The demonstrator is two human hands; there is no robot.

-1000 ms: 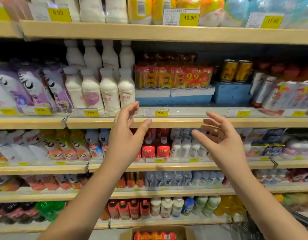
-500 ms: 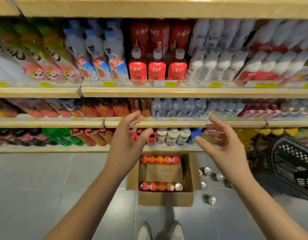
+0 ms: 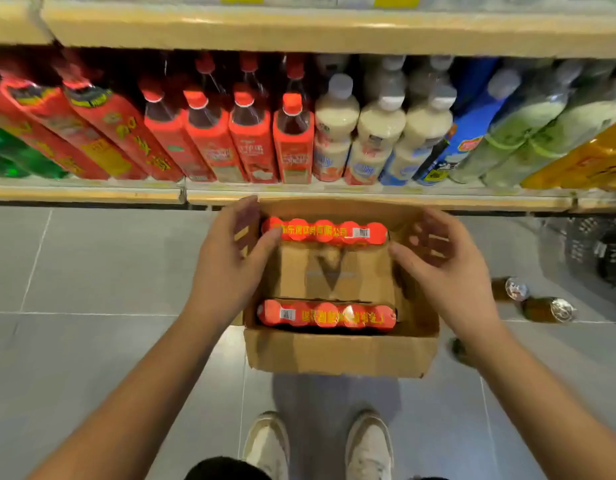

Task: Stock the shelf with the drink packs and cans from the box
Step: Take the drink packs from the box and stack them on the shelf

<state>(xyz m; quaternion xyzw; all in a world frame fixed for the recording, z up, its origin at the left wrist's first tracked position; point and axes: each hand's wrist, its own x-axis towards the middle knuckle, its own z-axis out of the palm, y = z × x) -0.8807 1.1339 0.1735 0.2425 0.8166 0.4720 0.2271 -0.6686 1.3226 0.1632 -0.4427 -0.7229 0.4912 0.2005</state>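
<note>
1. Far drink pack (image 3: 325,232): red shrink-wrap, yellow Chinese print too blurred to read, white barcode; lies in the cardboard box (image 3: 337,355) on the floor (image 3: 91,271).
2. Near drink pack (image 3: 327,315): same wrap, at the box's front wall.
3. Left hand (image 3: 226,268), fingers spread, thumb touching the far pack's end.
4. Right hand (image 3: 445,268), fingers released, thumb just beside the far pack's other end.
5. Cans (image 3: 542,303) on the floor, right of the box.
6. Shelf (image 3: 334,197): red-labelled and milky bottles.

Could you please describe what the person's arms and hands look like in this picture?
Both forearms are bare, with no sleeves in view. The left hand and right hand wear no gloves, and no rings, watch or bracelets are visible. Motion blur softens the fingers, so finer details cannot be told.
</note>
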